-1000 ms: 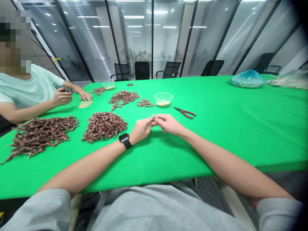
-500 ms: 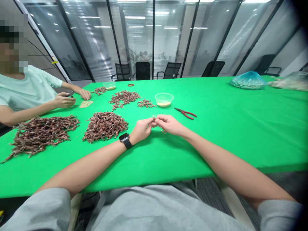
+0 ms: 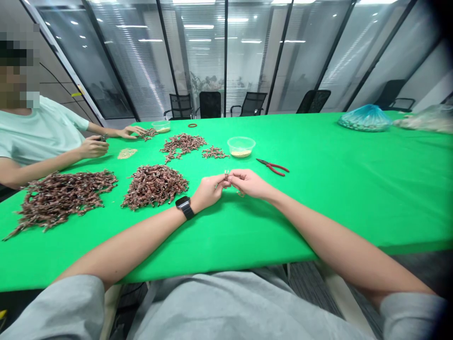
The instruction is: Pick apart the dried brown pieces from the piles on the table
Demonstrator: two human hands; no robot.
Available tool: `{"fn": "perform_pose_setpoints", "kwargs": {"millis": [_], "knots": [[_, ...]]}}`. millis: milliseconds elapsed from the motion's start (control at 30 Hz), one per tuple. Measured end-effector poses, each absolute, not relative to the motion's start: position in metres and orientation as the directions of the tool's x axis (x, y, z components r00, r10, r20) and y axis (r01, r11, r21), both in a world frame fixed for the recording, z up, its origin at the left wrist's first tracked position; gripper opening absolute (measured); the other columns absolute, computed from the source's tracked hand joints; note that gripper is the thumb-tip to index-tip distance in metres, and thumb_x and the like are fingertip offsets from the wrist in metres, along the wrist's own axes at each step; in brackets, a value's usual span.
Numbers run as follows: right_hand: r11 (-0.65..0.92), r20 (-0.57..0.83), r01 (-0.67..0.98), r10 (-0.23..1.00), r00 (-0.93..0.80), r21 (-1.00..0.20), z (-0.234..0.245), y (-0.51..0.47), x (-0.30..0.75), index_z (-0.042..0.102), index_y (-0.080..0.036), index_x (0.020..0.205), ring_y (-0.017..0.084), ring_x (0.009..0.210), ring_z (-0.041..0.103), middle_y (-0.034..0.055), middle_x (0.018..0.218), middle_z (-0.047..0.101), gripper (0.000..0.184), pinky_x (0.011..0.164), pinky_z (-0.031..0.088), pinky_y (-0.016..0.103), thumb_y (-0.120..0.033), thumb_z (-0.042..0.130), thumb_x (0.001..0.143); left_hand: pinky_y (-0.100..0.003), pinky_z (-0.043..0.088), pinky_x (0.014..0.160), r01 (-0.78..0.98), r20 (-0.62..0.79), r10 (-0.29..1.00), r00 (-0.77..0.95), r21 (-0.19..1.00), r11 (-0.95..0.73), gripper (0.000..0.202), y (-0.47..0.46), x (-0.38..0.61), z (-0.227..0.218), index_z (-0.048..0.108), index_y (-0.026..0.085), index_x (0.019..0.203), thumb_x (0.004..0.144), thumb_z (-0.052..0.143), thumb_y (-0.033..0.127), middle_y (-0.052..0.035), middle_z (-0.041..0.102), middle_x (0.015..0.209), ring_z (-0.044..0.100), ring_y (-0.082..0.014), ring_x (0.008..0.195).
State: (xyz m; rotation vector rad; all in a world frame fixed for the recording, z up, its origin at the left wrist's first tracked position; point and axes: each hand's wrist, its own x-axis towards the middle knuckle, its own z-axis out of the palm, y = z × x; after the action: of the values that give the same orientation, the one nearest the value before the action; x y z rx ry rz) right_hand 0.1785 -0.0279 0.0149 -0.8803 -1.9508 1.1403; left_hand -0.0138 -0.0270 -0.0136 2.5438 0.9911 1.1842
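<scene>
My left hand [image 3: 210, 191] and my right hand [image 3: 249, 183] meet above the green tablecloth [image 3: 318, 212], fingertips pinched together on a small brown piece [image 3: 226, 175]. The piece is tiny, and my fingers hide part of it. A little below my right fingers, another small brown bit [image 3: 240, 193] shows. To my left lies a large heap of similar reddish-brown pieces [image 3: 154, 186]. Red-handled pliers [image 3: 272, 167] rest beyond my right hand, not touching it.
A seated co-worker [image 3: 38, 132] holds a small dark tool in one hand [image 3: 92, 148] at the left, beside a wider heap [image 3: 60, 200]. Smaller piles [image 3: 183, 144], a clear bowl of pale granules [image 3: 241, 147] and a blue bag [image 3: 365, 119] lie farther along the table.
The co-worker's farther hand has moved away from me, toward the small pile by the far bowl. My hands remain pinched together in nearly the same place.
</scene>
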Motion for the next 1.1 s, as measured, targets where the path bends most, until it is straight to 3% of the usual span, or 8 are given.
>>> {"fn": "perform_pose_setpoints", "kwargs": {"millis": [233,667,767,900,1000,1100], "knots": [[0.337,0.192,0.206,0.837,-0.512,-0.919,0.014,-0.027,0.178,0.054,-0.019,0.075,0.008,0.047,0.037,-0.0068,0.057,0.043,0.027,0.046,0.029,0.023,-0.042,0.052,0.091,-0.024,0.051,0.077,0.496,0.672,0.560,0.484,0.317,-0.809,0.017,-0.025,-0.015,-0.017,0.069,0.016,0.098,0.095,0.053,0.013,-0.0079,0.076,0.094,0.072,-0.0170,0.086],[0.256,0.130,0.223,0.877,-0.463,-0.941,0.015,-0.031,0.175,0.055,-0.020,0.072,0.008,0.044,0.034,-0.0072,0.054,0.039,0.019,0.041,0.032,0.022,-0.033,0.052,0.085,-0.026,0.050,0.075,0.529,0.685,0.496,0.534,0.188,-0.828,0.019,-0.021,-0.017,-0.022,0.068,0.017,0.096,0.097,0.049,0.015,-0.0074,0.074,0.089,0.069,-0.0163,0.080],[0.269,0.135,0.243,0.879,-0.456,-0.932,0.014,-0.030,0.174,0.053,-0.020,0.072,0.008,0.045,0.034,-0.0070,0.054,0.039,0.020,0.043,0.030,0.022,-0.034,0.051,0.086,-0.026,0.050,0.075,0.520,0.678,0.517,0.523,0.227,-0.824,0.018,-0.021,-0.016,-0.020,0.068,0.017,0.095,0.097,0.051,0.016,-0.0077,0.074,0.090,0.069,-0.0166,0.080],[0.375,0.230,0.297,0.875,-0.427,-0.878,0.011,-0.025,0.174,0.049,-0.020,0.070,0.010,0.051,0.037,-0.0057,0.057,0.041,0.025,0.050,0.029,0.025,-0.034,0.047,0.090,-0.023,0.047,0.072,0.495,0.640,0.614,0.461,0.389,-0.777,0.015,-0.024,-0.013,-0.014,0.070,0.017,0.096,0.096,0.055,0.018,-0.0048,0.076,0.089,0.068,-0.0142,0.076],[0.512,0.357,0.375,0.839,-0.411,-0.773,0.010,-0.025,0.176,0.045,-0.019,0.064,0.012,0.061,0.041,-0.0029,0.062,0.044,0.032,0.059,0.031,0.027,-0.032,0.040,0.093,-0.022,0.044,0.065,0.492,0.579,0.691,0.433,0.490,-0.719,0.016,-0.026,-0.011,-0.011,0.071,0.016,0.093,0.095,0.060,0.027,-0.0005,0.073,0.073,0.063,-0.0112,0.063],[0.564,0.425,0.439,0.822,-0.378,-0.699,0.012,-0.027,0.177,0.046,-0.019,0.068,0.013,0.064,0.042,-0.0030,0.064,0.045,0.036,0.061,0.030,0.028,-0.040,0.041,0.098,-0.023,0.035,0.054,0.528,0.577,0.718,0.389,0.499,-0.687,0.026,-0.027,-0.010,-0.010,0.074,0.016,0.087,0.093,0.065,0.039,0.0039,0.058,0.053,0.047,-0.0093,0.048]]}}
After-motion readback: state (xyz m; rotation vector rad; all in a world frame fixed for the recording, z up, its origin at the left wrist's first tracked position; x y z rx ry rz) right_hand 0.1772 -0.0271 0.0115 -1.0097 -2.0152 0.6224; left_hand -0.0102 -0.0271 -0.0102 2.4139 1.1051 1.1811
